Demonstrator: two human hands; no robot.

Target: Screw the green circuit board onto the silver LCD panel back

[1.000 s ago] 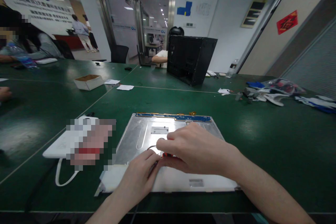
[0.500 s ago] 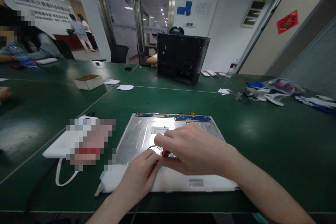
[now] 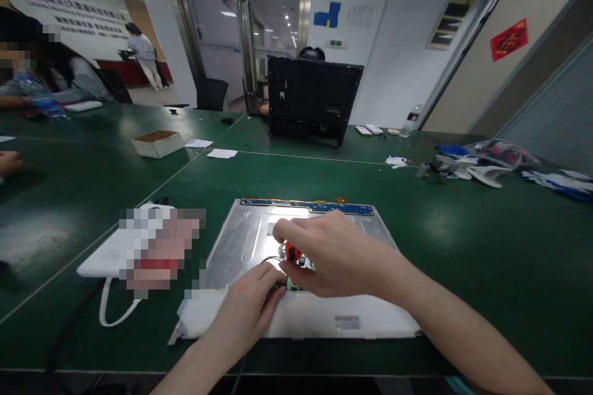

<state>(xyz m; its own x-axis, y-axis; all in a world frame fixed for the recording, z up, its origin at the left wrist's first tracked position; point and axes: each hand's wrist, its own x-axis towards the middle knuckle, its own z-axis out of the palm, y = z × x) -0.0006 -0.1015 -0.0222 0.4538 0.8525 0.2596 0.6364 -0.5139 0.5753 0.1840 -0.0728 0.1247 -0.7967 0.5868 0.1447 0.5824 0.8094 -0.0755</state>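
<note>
A flat display panel (image 3: pixel 231 245) lies back-up before me, with a metal back, a blue circuit strip (image 3: pixel 287 204) along its far edge and a whitish near edge. Over its middle, my right hand (image 3: pixel 340 253) is closed round a red-and-black screwdriver (image 3: pixel 293 252); only part of the handle shows. Beneath it sits a small green circuit board (image 3: pixel 291 284), mostly covered by my hands. My left hand (image 3: pixel 252 296) has its fingers pressed together at the board's left edge, beside a thin dark cable (image 3: pixel 271 259).
To the left lie a white device (image 3: pixel 104 256) with a white cable and a partly blurred pink item. Farther off are an open box (image 3: pixel 158 144), papers (image 3: pixel 222 153) and a black monitor housing (image 3: pixel 315 102) with someone behind it. Gloves and bags (image 3: pixel 486 160) lie right. Another person sits left.
My right hand has lifted slightly, showing more of the screwdriver handle and board. My left hand stays nearly in place. The black housing across the table has turned and shifted left.
</note>
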